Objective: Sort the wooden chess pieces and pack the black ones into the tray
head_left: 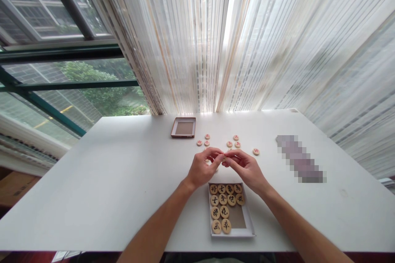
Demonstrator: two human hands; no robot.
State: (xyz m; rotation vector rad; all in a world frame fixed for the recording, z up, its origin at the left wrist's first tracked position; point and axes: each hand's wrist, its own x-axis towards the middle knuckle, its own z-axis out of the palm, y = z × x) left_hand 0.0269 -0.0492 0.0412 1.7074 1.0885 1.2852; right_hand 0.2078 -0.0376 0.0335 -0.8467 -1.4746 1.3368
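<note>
My left hand point(204, 167) and my right hand point(243, 167) meet above the table, just beyond the near box. Both sets of fingertips pinch a small pale xiangqi piece point(224, 158), mostly covered by the fingers. Below them, an open white-rimmed box point(249, 231) contains several round wooden pieces with black characters, such as the piece point(226, 226) in its front row. The box's brown bottom shows at its right front. Past my hands lie several red-marked pieces, among them a red piece point(236, 137); others are partly hidden behind my fingers.
A brown-edged box lid point(183, 136) lies at the back of the white table point(108, 181). One red-marked piece point(256, 152) sits apart on the right. Farther right is a pixelated, elongated object point(300, 159). Striped curtains point(197, 41) hang behind the table, beside a window.
</note>
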